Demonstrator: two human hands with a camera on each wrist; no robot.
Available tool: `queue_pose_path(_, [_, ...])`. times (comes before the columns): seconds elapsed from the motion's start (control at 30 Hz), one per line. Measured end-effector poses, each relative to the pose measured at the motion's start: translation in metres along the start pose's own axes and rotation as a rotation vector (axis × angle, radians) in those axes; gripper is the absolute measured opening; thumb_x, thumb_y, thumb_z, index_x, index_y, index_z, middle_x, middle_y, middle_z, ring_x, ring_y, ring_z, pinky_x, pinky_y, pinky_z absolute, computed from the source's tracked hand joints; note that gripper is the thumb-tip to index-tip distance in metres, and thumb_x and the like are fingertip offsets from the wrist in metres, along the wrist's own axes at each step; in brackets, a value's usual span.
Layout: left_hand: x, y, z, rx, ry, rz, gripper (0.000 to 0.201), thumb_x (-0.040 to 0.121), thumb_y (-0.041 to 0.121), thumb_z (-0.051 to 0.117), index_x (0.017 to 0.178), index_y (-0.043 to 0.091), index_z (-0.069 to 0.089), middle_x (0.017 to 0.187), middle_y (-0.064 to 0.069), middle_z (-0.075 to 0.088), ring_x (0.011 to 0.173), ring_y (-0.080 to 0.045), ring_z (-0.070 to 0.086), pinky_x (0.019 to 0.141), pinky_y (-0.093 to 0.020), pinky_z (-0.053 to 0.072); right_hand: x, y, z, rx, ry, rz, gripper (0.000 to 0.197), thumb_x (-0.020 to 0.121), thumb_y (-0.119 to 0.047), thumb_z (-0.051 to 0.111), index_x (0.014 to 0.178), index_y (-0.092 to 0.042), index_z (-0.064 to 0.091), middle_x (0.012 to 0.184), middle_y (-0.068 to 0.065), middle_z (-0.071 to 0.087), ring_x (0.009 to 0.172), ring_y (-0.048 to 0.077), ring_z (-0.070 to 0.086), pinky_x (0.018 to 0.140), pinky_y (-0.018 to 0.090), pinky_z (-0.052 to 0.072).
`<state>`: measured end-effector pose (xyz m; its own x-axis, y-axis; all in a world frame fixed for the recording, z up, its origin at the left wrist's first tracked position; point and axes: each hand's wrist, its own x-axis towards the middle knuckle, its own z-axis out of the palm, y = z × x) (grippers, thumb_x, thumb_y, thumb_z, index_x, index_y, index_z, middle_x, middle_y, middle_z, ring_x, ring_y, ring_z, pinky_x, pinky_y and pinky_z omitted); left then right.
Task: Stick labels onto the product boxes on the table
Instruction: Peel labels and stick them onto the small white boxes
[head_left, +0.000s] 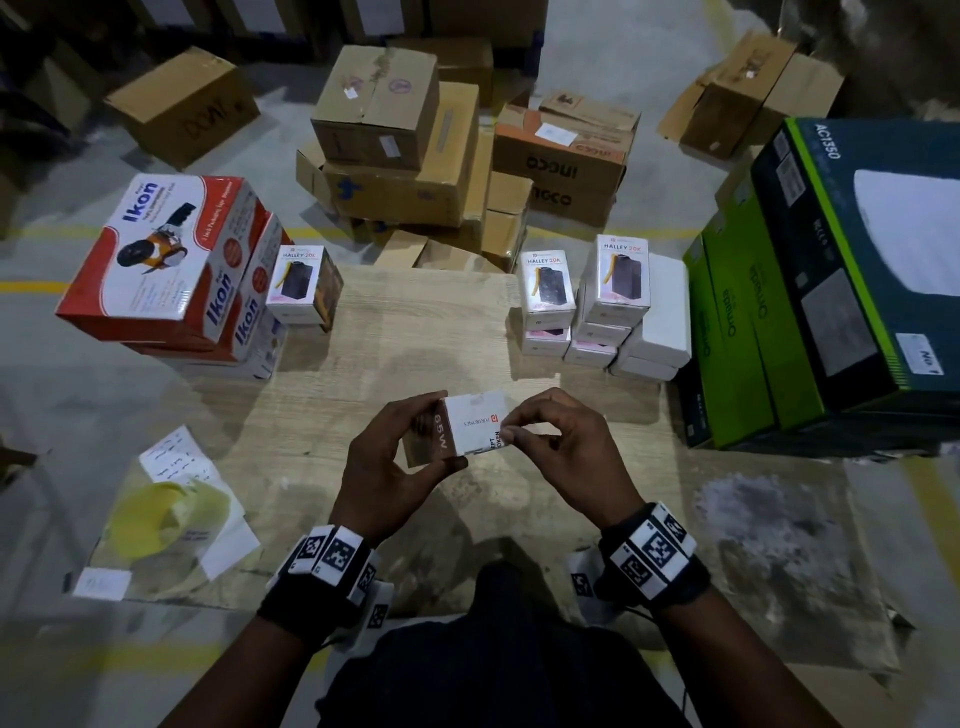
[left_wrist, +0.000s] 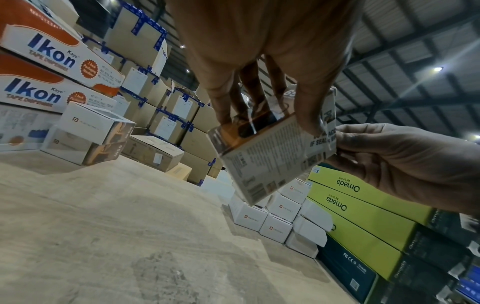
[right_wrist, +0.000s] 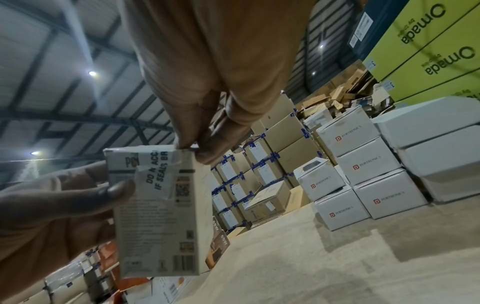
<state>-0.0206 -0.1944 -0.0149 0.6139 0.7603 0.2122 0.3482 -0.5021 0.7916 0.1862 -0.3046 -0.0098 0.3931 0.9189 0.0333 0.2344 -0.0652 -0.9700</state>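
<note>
My left hand (head_left: 410, 441) grips a small white product box (head_left: 470, 423) above the middle of the wooden table (head_left: 415, 332). My right hand (head_left: 524, 431) pinches a clear seal label (head_left: 493, 440) with dark print at the box's right edge. The label (right_wrist: 158, 170) lies across the box's corner, partly stuck, under my right thumb and forefinger (right_wrist: 192, 142). In the left wrist view the box (left_wrist: 265, 160) is held from above by the left fingers (left_wrist: 309, 111), with the right hand (left_wrist: 389, 156) at its side.
Stacked white product boxes (head_left: 602, 306) stand at the table's right; two more (head_left: 301, 286) stand at the left beside red Ikon cartons (head_left: 166, 260). Green and dark Omada cartons (head_left: 810, 291) fill the right. A yellow label backing sheet and papers (head_left: 171, 509) lie near-left. Brown cartons (head_left: 415, 135) stand behind.
</note>
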Motion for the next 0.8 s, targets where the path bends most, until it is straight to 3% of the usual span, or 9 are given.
queue_pose_path(0.13, [-0.001, 0.001, 0.003, -0.029, 0.007, -0.021, 0.071, 0.070, 0.026, 0.090, 0.133, 0.020, 0.057, 0.122, 0.009, 0.062, 0.111, -0.008, 0.060, 0.091, -0.029, 0.052, -0.003, 0.001, -0.001, 0.054, 0.059, 0.000, 0.013, 0.086, -0.010, 0.078, 0.097, -0.010, 0.072, 0.100, -0.001, 0.066, 0.098, 0.013, 0.069, 0.072, 0.022, 0.058])
queue_pose_path(0.23, [-0.002, 0.002, 0.004, 0.001, 0.022, 0.004, 0.071, 0.070, 0.026, 0.090, 0.132, 0.017, 0.057, 0.124, 0.007, 0.062, 0.112, -0.008, 0.060, 0.092, -0.024, 0.050, -0.001, 0.002, 0.001, 0.082, 0.068, 0.006, 0.022, 0.085, -0.008, 0.079, 0.107, -0.010, 0.078, 0.104, -0.001, 0.067, 0.096, 0.012, 0.071, 0.076, 0.024, 0.060])
queue_pose_path(0.33, [-0.002, 0.006, 0.005, 0.046, 0.049, 0.043, 0.069, 0.070, 0.024, 0.089, 0.130, 0.013, 0.058, 0.124, 0.004, 0.063, 0.113, -0.009, 0.059, 0.093, -0.016, 0.046, 0.001, 0.002, 0.000, -0.056, 0.071, -0.116, 0.016, 0.086, -0.009, 0.079, 0.102, -0.010, 0.080, 0.099, -0.002, 0.069, 0.093, 0.010, 0.069, 0.076, 0.022, 0.058])
queue_pose_path(0.43, [-0.002, 0.007, 0.007, 0.073, 0.056, 0.081, 0.068, 0.070, 0.022, 0.089, 0.129, 0.010, 0.058, 0.125, 0.003, 0.062, 0.114, -0.011, 0.059, 0.094, -0.019, 0.046, 0.003, 0.001, -0.005, -0.173, 0.053, -0.190, 0.008, 0.088, -0.011, 0.078, 0.096, -0.009, 0.079, 0.094, -0.002, 0.068, 0.087, 0.009, 0.068, 0.071, 0.020, 0.056])
queue_pose_path(0.57, [-0.001, 0.005, 0.007, 0.086, 0.003, 0.102, 0.070, 0.072, 0.023, 0.089, 0.132, 0.012, 0.056, 0.128, 0.003, 0.060, 0.114, -0.014, 0.059, 0.095, -0.019, 0.045, 0.001, 0.000, -0.003, -0.324, -0.020, -0.251, 0.006, 0.097, -0.012, 0.066, 0.095, -0.007, 0.066, 0.093, 0.001, 0.059, 0.085, 0.009, 0.062, 0.071, 0.028, 0.059])
queue_pose_path(0.67, [-0.001, 0.005, 0.008, -0.012, -0.047, 0.007, 0.071, 0.074, 0.027, 0.088, 0.135, 0.016, 0.055, 0.126, 0.008, 0.061, 0.111, -0.005, 0.060, 0.092, -0.017, 0.048, 0.000, 0.002, -0.004, -0.343, -0.049, -0.253, 0.008, 0.101, -0.014, 0.059, 0.095, -0.008, 0.060, 0.095, 0.001, 0.054, 0.086, 0.010, 0.059, 0.073, 0.029, 0.058])
queue_pose_path(0.8, [0.000, 0.009, 0.008, -0.266, -0.170, -0.251, 0.069, 0.073, 0.041, 0.082, 0.135, 0.026, 0.055, 0.123, 0.013, 0.063, 0.108, -0.002, 0.063, 0.080, -0.019, 0.057, -0.002, -0.003, -0.010, -0.217, -0.065, -0.147, 0.011, 0.104, -0.018, 0.054, 0.096, -0.012, 0.059, 0.098, -0.004, 0.055, 0.093, 0.012, 0.059, 0.079, 0.020, 0.052])
